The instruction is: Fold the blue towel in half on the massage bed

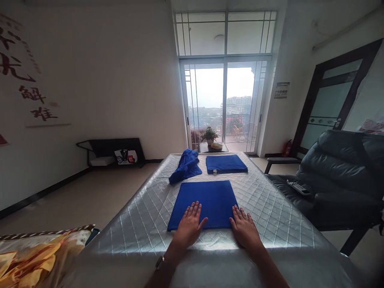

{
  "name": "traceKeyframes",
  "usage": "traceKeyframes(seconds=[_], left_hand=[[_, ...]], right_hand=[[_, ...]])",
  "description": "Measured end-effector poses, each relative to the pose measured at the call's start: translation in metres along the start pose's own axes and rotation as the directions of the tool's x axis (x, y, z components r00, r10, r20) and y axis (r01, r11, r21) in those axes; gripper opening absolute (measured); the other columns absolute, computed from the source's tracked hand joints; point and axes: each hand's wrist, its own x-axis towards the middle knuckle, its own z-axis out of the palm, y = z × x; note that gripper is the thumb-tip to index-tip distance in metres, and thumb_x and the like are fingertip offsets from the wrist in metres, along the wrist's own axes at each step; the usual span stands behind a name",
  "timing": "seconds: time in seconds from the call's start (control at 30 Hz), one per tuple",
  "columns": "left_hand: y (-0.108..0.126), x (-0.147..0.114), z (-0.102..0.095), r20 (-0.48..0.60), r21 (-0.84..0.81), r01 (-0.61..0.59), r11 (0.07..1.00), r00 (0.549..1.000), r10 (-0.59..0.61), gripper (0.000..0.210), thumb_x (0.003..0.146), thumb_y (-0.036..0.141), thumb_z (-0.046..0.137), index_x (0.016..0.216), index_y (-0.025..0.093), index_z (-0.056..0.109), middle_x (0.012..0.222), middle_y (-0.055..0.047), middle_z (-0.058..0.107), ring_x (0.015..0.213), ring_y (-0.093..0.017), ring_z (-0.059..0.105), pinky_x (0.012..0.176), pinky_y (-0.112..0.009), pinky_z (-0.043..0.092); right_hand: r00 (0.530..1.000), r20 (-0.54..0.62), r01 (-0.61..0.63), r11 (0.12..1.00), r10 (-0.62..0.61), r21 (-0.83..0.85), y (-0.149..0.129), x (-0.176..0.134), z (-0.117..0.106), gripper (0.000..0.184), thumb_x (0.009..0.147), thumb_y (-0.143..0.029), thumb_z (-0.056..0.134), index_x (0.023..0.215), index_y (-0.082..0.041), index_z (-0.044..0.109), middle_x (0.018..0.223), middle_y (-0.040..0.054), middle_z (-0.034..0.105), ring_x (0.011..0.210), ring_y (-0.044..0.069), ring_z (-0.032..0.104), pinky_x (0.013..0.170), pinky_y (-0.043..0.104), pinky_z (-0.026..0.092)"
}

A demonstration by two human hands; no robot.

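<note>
A flat blue cloth (210, 198) lies spread as a near square on the silver quilted table cover (270, 216). My left hand (190, 224) rests palm down on its lower left part, fingers stretched out and thumb apart. At the cloth's lower right edge lies my right hand (244, 228), also flat, with its fingertips by the border. Beyond, to the right, is a neat stack of folded blue cloths (226, 163) with a small white tag at its front. A crumpled blue cloth (186, 166) lies to the left of that stack.
A dark leather armchair (345, 172) with a remote-like device (298, 187) on it stands at the right. Behind the table is a small stand with a potted plant (209, 135), before a glass sliding door (225, 104). Yellow fabric (33, 260) lies at the lower left.
</note>
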Motion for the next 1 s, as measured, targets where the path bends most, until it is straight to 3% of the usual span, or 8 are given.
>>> traceKeyframes(seconds=[0.13,0.2,0.27,0.4,0.53,0.73,0.83,1.0], left_hand=[[0.071,0.026,0.006,-0.017,-0.118,-0.276,0.954,0.961,0.276,0.075,0.102,0.062,0.011,0.159,0.017,0.027,0.166,-0.006,0.021,0.154,-0.020,0.016,0.127,-0.041,0.016],[0.090,0.034,0.011,-0.005,-0.152,-0.316,0.937,0.948,0.319,0.073,0.103,0.061,0.010,0.159,0.018,0.027,0.166,-0.006,0.023,0.154,-0.020,0.016,0.127,-0.042,0.015],[0.095,0.037,0.014,0.022,-0.170,-0.300,0.939,0.951,0.308,0.072,0.103,0.061,0.010,0.159,0.019,0.026,0.166,-0.006,0.024,0.155,-0.021,0.016,0.127,-0.044,0.015],[0.069,0.029,0.010,0.083,-0.145,-0.197,0.970,0.974,0.211,0.072,0.103,0.062,0.012,0.160,0.021,0.025,0.166,-0.006,0.021,0.155,-0.023,0.014,0.127,-0.047,0.015],[0.016,0.010,0.002,0.148,-0.074,-0.034,0.997,0.988,0.045,0.076,0.102,0.064,0.013,0.160,0.018,0.025,0.167,-0.007,0.016,0.155,-0.025,0.011,0.126,-0.048,0.014],[-0.064,-0.026,0.008,0.082,0.028,0.202,0.979,0.976,-0.203,0.076,0.101,0.064,0.021,0.161,0.017,0.021,0.167,-0.010,0.015,0.155,-0.029,0.010,0.125,-0.051,0.019],[-0.076,-0.036,0.012,0.030,0.019,0.239,0.971,0.970,-0.239,0.079,0.101,0.066,0.022,0.161,0.014,0.021,0.167,-0.013,0.015,0.154,-0.030,0.014,0.124,-0.050,0.022],[-0.072,-0.037,0.013,-0.002,-0.003,0.245,0.970,0.970,-0.245,0.084,0.099,0.070,0.018,0.160,0.012,0.024,0.167,-0.014,0.018,0.154,-0.030,0.018,0.124,-0.048,0.022]], right_hand=[[1.000,0.020,0.012,1.000,-0.012,-0.003,0.002,-0.001,-0.003,0.062,0.104,-0.040,0.022,0.161,-0.016,0.022,0.167,0.0042,0.016,0.155,0.023,0.012,0.125,0.047,0.010],[0.999,0.029,0.023,1.000,-0.023,-0.017,0.002,-0.002,-0.004,0.062,0.104,-0.039,0.022,0.161,-0.017,0.022,0.167,0.0037,0.015,0.155,0.023,0.011,0.125,0.046,0.011],[0.999,0.030,0.024,1.000,-0.024,-0.020,0.002,-0.002,-0.004,0.062,0.104,-0.038,0.022,0.162,-0.018,0.022,0.167,0.0033,0.014,0.155,0.023,0.011,0.125,0.046,0.011],[1.000,0.012,0.010,1.000,-0.010,-0.004,0.001,-0.003,-0.005,0.062,0.104,-0.040,0.021,0.161,-0.016,0.022,0.167,0.0041,0.016,0.155,0.023,0.013,0.125,0.046,0.010],[1.000,-0.005,0.008,1.000,-0.008,-0.010,0.000,-0.003,-0.004,0.062,0.104,-0.040,0.020,0.161,-0.015,0.023,0.167,0.0037,0.017,0.155,0.023,0.013,0.125,0.047,0.009],[1.000,-0.016,0.016,0.999,-0.017,-0.031,0.001,-0.002,0.001,0.061,0.104,-0.039,0.021,0.161,-0.016,0.023,0.167,0.0044,0.018,0.155,0.024,0.014,0.125,0.047,0.010],[1.000,-0.013,0.006,0.999,-0.007,-0.052,0.002,-0.001,0.001,0.061,0.104,-0.039,0.022,0.161,-0.016,0.023,0.167,0.0040,0.019,0.155,0.023,0.015,0.125,0.047,0.011],[1.000,0.013,-0.002,0.997,0.003,-0.083,0.001,-0.002,-0.002,0.061,0.105,-0.039,0.021,0.161,-0.016,0.021,0.167,0.0014,0.016,0.155,0.021,0.013,0.126,0.045,0.011]])
